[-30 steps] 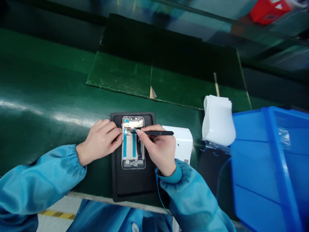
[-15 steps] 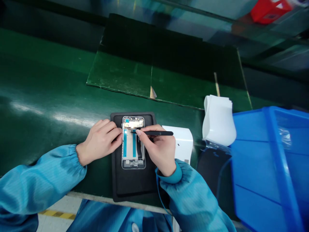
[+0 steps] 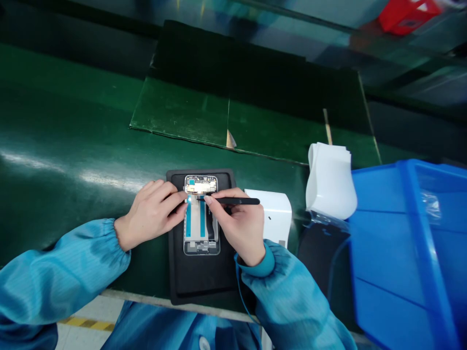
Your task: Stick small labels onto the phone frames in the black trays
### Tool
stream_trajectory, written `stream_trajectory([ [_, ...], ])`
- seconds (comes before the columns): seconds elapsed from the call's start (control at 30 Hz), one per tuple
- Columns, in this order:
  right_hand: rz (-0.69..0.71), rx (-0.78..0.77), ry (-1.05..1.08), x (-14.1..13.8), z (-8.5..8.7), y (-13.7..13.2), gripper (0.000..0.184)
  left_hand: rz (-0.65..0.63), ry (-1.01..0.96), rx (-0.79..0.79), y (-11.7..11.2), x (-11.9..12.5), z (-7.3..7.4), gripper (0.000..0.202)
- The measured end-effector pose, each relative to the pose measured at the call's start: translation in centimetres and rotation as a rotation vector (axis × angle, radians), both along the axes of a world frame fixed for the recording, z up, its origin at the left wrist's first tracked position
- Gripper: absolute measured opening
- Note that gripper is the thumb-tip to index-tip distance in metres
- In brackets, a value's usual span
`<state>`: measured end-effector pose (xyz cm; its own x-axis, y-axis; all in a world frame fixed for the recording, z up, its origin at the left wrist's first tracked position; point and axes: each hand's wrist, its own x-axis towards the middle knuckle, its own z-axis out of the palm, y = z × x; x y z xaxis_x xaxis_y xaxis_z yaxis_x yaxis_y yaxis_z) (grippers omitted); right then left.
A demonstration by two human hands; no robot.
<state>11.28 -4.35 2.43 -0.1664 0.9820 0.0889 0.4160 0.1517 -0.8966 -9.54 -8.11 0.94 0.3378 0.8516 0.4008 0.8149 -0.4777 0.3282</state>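
An opened smartphone (image 3: 195, 228) lies face down on a black tray (image 3: 204, 279), its circuit board at the top and blue strips down the bare middle. At its left edge my left hand (image 3: 153, 211) is closed, with the forefinger and thumb tips against the frame near the board. My right hand (image 3: 242, 221) grips black tweezers (image 3: 237, 201) between thumb and fingers. Their tips point left and reach the phone just below the board. Whether they pinch anything is too small to tell. A black flex cable (image 3: 210, 223) runs down the phone's right side.
White sheets (image 3: 273, 214) lie right of the tray, and a folded white stack (image 3: 330, 182) is farther right. A blue bin (image 3: 379, 243) stands at the right edge. Green board (image 3: 270, 131) covers the back of the green table (image 3: 91, 146). A red container (image 3: 406, 19) is behind.
My left fingertips have edged slightly right, onto the phone's rim. The tweezers and my right hand have shifted a touch left.
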Motion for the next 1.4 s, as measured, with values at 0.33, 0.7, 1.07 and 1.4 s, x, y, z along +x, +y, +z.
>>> stream_trajectory([
  [0.33, 0.024, 0.004, -0.004, 0.08, -0.05, 0.0, 0.009, -0.08, 0.102, -0.061, 0.1, -0.18, 0.23, 0.023],
  [0.7, -0.05, -0.023, 0.069, -0.06, -0.1, -0.12, 0.008, -0.073, 0.209, -0.086, 0.07, 0.1, 0.8, 0.028],
  [1.07, -0.105, -0.078, 0.195, 0.09, -0.36, 0.12, 0.011, -0.181, 0.2, -0.137, 0.47, -0.75, 0.97, 0.026],
  [1.4, -0.121, -0.087, 0.202, 0.09, -0.24, 0.13, 0.012, -0.19, 0.087, -0.117, 0.35, -0.85, 0.77, 0.02],
])
